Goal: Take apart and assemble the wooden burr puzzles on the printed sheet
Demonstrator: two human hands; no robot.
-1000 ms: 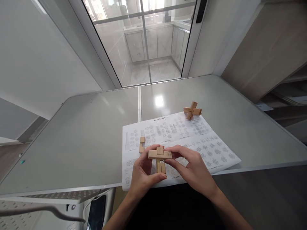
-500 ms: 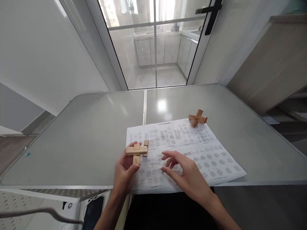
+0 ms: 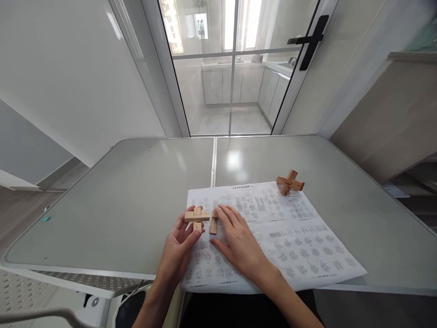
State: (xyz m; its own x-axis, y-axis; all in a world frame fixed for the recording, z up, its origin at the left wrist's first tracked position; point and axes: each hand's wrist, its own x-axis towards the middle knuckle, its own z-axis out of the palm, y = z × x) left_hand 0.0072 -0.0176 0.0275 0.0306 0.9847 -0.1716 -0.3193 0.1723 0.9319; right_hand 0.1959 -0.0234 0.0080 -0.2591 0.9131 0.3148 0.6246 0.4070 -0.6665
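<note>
My left hand (image 3: pixel 177 248) holds a partly built wooden cross puzzle (image 3: pixel 197 216) just above the left end of a printed instruction sheet (image 3: pixel 293 246). My right hand (image 3: pixel 237 239) lies on the sheet with its fingers reaching to a loose wooden piece (image 3: pixel 213 224), touching it from the right. I cannot tell whether those fingers pinch the piece or only rest on it. A second, assembled wooden cross puzzle (image 3: pixel 290 182) sits at the sheet's far right corner.
The sheet lies on a grey table (image 3: pixel 119 205) with a seam down its middle. A glass door (image 3: pixel 235 68) stands behind the table and a wooden cabinet (image 3: pixel 392 114) at the right. A perforated white rack (image 3: pixel 85 280) is below the table's near left edge.
My left hand carried the partly built puzzle away to the left. My right hand let go of it and reached forward to the loose piece on the sheet. The view tilted up.
</note>
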